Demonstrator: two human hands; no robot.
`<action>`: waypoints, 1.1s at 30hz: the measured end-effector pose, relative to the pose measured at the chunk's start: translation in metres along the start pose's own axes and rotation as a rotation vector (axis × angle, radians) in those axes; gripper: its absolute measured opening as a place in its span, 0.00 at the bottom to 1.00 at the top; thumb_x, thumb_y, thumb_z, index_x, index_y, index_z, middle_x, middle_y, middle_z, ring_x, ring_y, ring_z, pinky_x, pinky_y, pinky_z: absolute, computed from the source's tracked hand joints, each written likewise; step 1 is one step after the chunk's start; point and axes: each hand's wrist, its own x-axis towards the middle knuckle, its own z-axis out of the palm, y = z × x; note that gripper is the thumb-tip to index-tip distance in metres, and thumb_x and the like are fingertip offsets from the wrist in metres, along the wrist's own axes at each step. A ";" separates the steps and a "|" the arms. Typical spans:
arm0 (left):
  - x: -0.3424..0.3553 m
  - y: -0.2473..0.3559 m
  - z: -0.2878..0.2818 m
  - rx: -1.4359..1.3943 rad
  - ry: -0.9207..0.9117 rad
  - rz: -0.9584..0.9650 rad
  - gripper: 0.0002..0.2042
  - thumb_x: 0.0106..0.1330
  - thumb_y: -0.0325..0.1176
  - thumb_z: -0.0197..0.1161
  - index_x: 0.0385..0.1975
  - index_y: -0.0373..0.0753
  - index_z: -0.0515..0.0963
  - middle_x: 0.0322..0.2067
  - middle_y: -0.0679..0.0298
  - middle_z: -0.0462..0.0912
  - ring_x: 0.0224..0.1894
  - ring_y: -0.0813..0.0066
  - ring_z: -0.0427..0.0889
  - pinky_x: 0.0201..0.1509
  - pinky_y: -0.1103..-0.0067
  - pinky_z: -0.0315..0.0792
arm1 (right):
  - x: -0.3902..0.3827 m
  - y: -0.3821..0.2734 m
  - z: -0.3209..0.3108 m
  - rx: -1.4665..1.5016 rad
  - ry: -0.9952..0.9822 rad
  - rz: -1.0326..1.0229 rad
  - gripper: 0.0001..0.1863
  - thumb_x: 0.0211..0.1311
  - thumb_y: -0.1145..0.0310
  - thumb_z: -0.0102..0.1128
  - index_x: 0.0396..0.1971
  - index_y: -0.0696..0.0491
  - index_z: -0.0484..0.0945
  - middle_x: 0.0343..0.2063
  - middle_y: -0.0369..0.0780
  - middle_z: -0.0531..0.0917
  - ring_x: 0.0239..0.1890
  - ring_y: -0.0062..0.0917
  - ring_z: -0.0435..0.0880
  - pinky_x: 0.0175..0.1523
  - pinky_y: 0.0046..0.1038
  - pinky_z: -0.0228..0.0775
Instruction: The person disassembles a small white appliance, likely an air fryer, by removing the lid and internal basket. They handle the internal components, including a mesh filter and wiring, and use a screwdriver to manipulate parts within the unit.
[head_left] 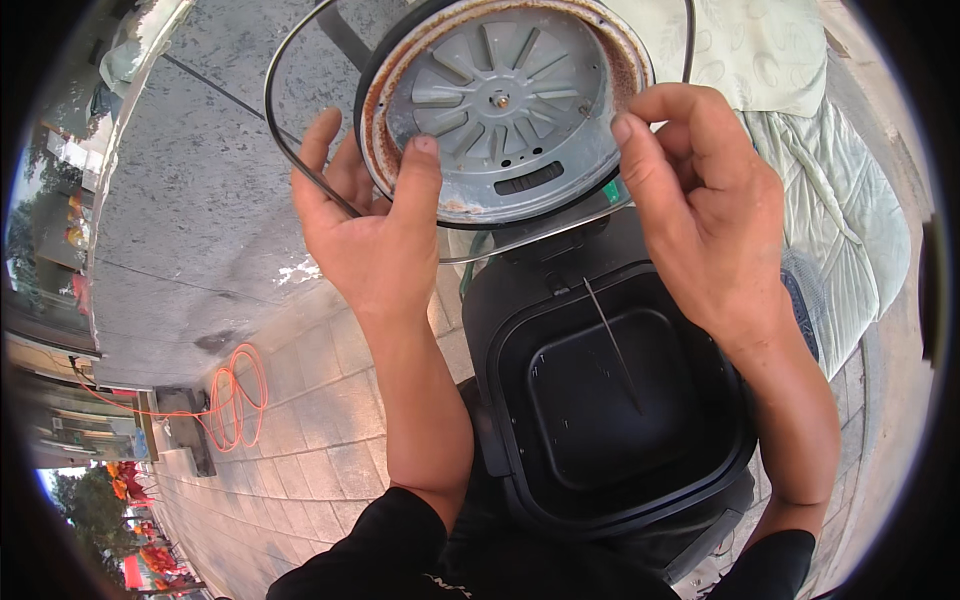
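Observation:
A round metal housing (571, 187) with a rusty rim, a grey slotted disc inside and a small centre stud is tilted toward me. My left hand (375, 225) holds its left edge, thumb over the rim and fingers behind. A thin metal hoop (284, 135) loops around the housing and passes by those fingers. At the right edge, my right hand (705, 190) is closed with thumb and forefinger pinched close to the rim; what lies between them is hidden. Below is a black square pan (560, 460), with a thin metal rod (612, 340) slanting across it.
A pale quilted cloth (825, 200) hangs at the right, beside a blue mesh item (800, 300). An orange cable (236, 400) lies coiled on the paving (310, 430) at the left. A grey slab surface (190, 220) extends at the upper left.

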 end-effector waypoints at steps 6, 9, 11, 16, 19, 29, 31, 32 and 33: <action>0.002 0.001 0.001 -0.047 -0.035 -0.011 0.33 0.61 0.21 0.73 0.65 0.28 0.65 0.50 0.51 0.84 0.48 0.73 0.84 0.50 0.78 0.79 | 0.006 0.026 -0.005 -0.012 0.098 0.083 0.12 0.71 0.65 0.68 0.44 0.58 0.82 0.22 0.37 0.83 0.23 0.21 0.79 0.31 0.23 0.72; 0.000 0.000 0.001 -0.043 -0.021 -0.022 0.32 0.62 0.21 0.73 0.66 0.29 0.65 0.49 0.52 0.85 0.47 0.73 0.85 0.50 0.78 0.80 | 0.010 0.030 -0.003 -0.082 0.085 0.043 0.14 0.70 0.62 0.68 0.38 0.60 0.84 0.22 0.44 0.85 0.22 0.32 0.84 0.32 0.30 0.76; 0.000 -0.002 0.002 -0.054 -0.008 -0.019 0.32 0.62 0.21 0.72 0.66 0.29 0.65 0.48 0.52 0.85 0.47 0.73 0.85 0.49 0.78 0.80 | 0.011 0.028 -0.004 -0.114 0.062 0.035 0.16 0.70 0.60 0.68 0.34 0.60 0.85 0.21 0.46 0.85 0.23 0.37 0.85 0.33 0.33 0.77; 0.000 -0.004 -0.001 -0.052 -0.031 -0.002 0.33 0.61 0.19 0.71 0.66 0.29 0.64 0.47 0.53 0.85 0.46 0.74 0.85 0.49 0.78 0.80 | 0.013 0.024 -0.006 -0.216 -0.035 0.047 0.17 0.72 0.59 0.68 0.34 0.61 0.85 0.17 0.37 0.79 0.21 0.16 0.73 0.29 0.23 0.68; -0.001 -0.002 -0.001 -0.050 -0.037 0.001 0.33 0.61 0.19 0.70 0.67 0.29 0.63 0.47 0.53 0.85 0.45 0.74 0.85 0.47 0.79 0.80 | 0.014 0.023 -0.002 -0.212 -0.003 0.047 0.18 0.71 0.59 0.69 0.32 0.61 0.85 0.17 0.37 0.78 0.20 0.15 0.72 0.28 0.23 0.67; 0.000 -0.003 -0.001 -0.092 -0.038 0.008 0.34 0.61 0.18 0.69 0.68 0.30 0.61 0.49 0.51 0.84 0.43 0.76 0.84 0.41 0.81 0.79 | 0.019 0.016 -0.001 -0.137 0.008 0.138 0.18 0.66 0.57 0.70 0.31 0.60 0.85 0.22 0.47 0.87 0.26 0.40 0.88 0.36 0.35 0.80; -0.001 -0.003 -0.003 -0.078 -0.043 0.005 0.34 0.61 0.17 0.68 0.68 0.29 0.61 0.49 0.51 0.84 0.43 0.76 0.84 0.41 0.81 0.79 | 0.020 0.015 0.001 -0.146 0.012 0.158 0.18 0.65 0.57 0.70 0.31 0.60 0.85 0.23 0.46 0.88 0.26 0.38 0.88 0.36 0.35 0.80; -0.001 -0.003 -0.003 -0.069 -0.046 0.006 0.34 0.61 0.17 0.68 0.68 0.29 0.61 0.49 0.51 0.84 0.43 0.76 0.84 0.41 0.82 0.79 | 0.021 0.015 0.002 -0.155 0.020 0.149 0.18 0.65 0.57 0.70 0.31 0.60 0.85 0.23 0.46 0.88 0.26 0.38 0.89 0.36 0.34 0.80; -0.001 -0.003 -0.003 -0.079 -0.045 0.003 0.34 0.61 0.17 0.68 0.68 0.29 0.61 0.49 0.51 0.84 0.43 0.76 0.84 0.40 0.82 0.79 | 0.021 0.017 0.003 -0.164 0.029 0.140 0.18 0.65 0.56 0.70 0.31 0.60 0.85 0.23 0.46 0.88 0.26 0.38 0.89 0.36 0.34 0.80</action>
